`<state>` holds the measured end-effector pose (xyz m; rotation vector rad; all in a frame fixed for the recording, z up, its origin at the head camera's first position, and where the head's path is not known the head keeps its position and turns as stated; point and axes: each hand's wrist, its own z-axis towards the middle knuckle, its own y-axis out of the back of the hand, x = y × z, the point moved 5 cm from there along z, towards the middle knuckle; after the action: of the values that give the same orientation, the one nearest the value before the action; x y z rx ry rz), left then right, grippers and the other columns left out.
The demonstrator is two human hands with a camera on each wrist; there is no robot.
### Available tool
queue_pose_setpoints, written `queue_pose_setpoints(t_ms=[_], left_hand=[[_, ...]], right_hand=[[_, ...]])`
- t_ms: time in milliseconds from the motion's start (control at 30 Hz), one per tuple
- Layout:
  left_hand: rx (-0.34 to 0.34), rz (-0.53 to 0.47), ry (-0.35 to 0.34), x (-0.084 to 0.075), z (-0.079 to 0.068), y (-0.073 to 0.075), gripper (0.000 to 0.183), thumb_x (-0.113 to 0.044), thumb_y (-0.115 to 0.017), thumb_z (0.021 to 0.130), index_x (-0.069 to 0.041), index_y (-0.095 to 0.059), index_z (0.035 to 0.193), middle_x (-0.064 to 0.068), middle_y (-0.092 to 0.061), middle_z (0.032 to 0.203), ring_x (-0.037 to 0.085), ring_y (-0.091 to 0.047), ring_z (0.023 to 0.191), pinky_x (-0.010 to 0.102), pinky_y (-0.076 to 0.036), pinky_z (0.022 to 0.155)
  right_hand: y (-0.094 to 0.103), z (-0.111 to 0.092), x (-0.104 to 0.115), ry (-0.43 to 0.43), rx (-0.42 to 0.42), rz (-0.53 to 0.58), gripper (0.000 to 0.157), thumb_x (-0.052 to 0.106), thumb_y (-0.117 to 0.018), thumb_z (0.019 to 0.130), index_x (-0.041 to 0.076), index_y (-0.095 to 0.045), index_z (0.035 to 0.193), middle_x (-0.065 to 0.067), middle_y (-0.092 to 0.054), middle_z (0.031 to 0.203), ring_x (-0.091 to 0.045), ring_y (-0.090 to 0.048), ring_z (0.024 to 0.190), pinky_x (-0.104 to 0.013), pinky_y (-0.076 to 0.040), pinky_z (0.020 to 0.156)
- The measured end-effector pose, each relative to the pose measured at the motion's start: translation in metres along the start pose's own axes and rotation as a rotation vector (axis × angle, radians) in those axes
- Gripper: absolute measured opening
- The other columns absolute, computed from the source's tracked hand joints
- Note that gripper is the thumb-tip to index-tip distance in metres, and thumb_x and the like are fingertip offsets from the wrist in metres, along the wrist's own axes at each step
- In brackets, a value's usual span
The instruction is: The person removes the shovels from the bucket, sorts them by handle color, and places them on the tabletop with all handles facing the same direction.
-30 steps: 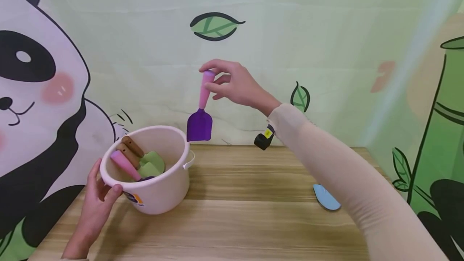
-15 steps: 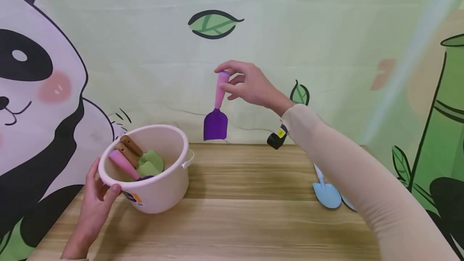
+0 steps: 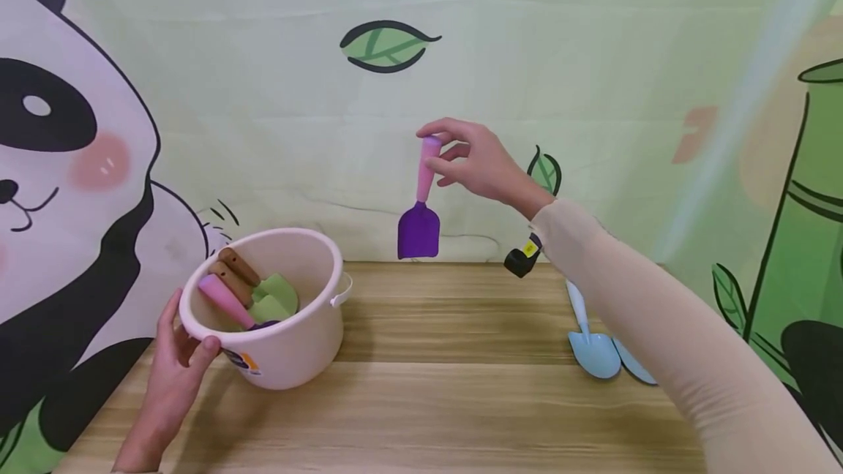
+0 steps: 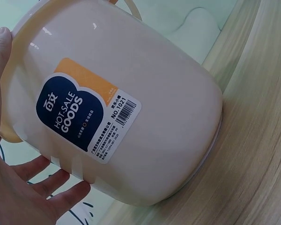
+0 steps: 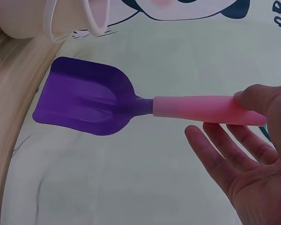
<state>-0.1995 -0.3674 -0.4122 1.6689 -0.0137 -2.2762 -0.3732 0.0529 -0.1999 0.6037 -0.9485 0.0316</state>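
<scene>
In the head view, my right hand (image 3: 481,161) pinches a shovel (image 3: 418,231) near the top of its pink handle, and the purple blade hangs below my fingers. The shovel is held to the right of the bucket (image 3: 299,353), apart from it. My left hand (image 3: 176,371) grips the bucket's near left rim. Two green shovels (image 3: 275,300) and another pink handle (image 3: 227,302) are inside; two blue shovels (image 3: 596,355) lie on the table (image 3: 448,415).

In the left wrist view, my thumb is at the rim and my fingers are against the bucket, near its label (image 4: 89,112).

In the right wrist view, the handle's end lies between my thumb and fingers, the blade well beyond the fingertips.
</scene>
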Motion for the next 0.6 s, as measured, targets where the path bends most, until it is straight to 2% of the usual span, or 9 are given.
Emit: queue_pose_setpoints(t_ms=[133,200,433,600], left_hand=[[-0.001,0.033,0.019,0.000,-0.001,0.000,0.080,-0.010,-0.054,0.106,-0.033,-0.005,0.165,0.024,-0.016,0.166,0.024,-0.040,0.139,0.007,-0.048,0.088],[-0.001,0.041,0.020,0.000,-0.002,0.000,0.080,-0.011,-0.054,0.107,-0.033,-0.005,0.165,0.023,-0.016,0.167,0.026,-0.038,0.140,0.007,-0.047,0.089],[-0.002,0.013,0.000,0.001,-0.003,-0.001,0.080,-0.009,-0.054,0.106,-0.033,-0.006,0.165,0.025,-0.016,0.166,0.013,-0.042,0.134,0.008,-0.048,0.090],[-0.003,0.019,-0.004,0.001,-0.001,0.000,0.080,-0.009,-0.054,0.106,-0.034,-0.006,0.165,0.025,-0.016,0.166,0.016,-0.041,0.136,0.008,-0.048,0.089]], right_hand=[[0.007,-0.007,-0.009,-0.011,-0.034,0.014,0.038,0.010,-0.072,0.096,0.012,-0.064,0.134,-0.013,-0.062,0.113,-0.027,-0.071,0.096,-0.038,-0.063,0.074],[0.010,-0.011,-0.014,-0.013,-0.054,0.018,0.039,0.010,-0.071,0.097,0.012,-0.064,0.135,-0.014,-0.062,0.114,-0.028,-0.070,0.095,-0.038,-0.063,0.075],[0.023,-0.026,-0.031,-0.019,-0.132,0.030,0.044,0.010,-0.071,0.096,0.008,-0.061,0.139,-0.014,-0.062,0.115,-0.030,-0.070,0.094,-0.040,-0.063,0.077],[0.032,-0.038,-0.045,-0.010,-0.194,0.080,0.044,0.009,-0.072,0.096,0.005,-0.060,0.139,-0.016,-0.062,0.113,-0.035,-0.068,0.092,-0.040,-0.063,0.075]])
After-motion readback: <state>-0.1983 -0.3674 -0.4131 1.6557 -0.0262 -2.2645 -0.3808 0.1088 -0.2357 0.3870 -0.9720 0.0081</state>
